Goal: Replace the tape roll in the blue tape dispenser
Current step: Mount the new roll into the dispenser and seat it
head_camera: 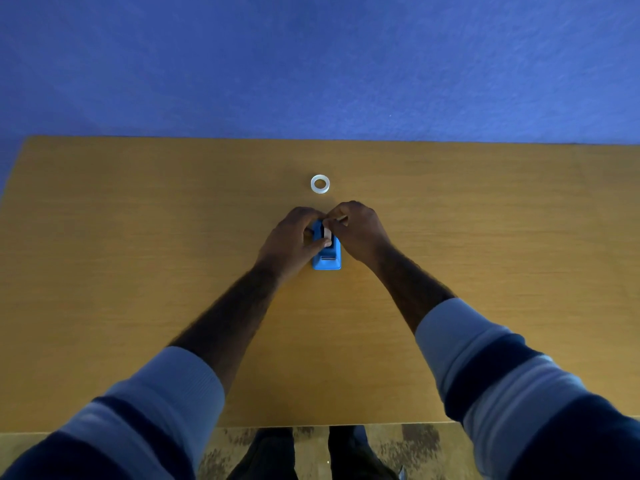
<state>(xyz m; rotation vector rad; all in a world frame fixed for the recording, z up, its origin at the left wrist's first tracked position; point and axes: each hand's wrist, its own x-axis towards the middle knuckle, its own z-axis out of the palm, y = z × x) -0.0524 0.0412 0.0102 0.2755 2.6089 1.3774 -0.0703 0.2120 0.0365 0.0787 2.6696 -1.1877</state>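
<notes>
I see the blue tape dispenser (pixel 327 259) sitting mid-table, w/ something pale, likely a tape roll, seated in its top slot; too small to be sure. My left hand (pixel 292 239) wraps the dispenser's left side, thumb pressed on that pale piece. My right hand (pixel 356 230) pinches closed at the far top end; can't tell on what. A loose whitish tape ring (pixel 320 184) lies flat just beyond, apart, on the wooden table (pixel 138 237).
</notes>
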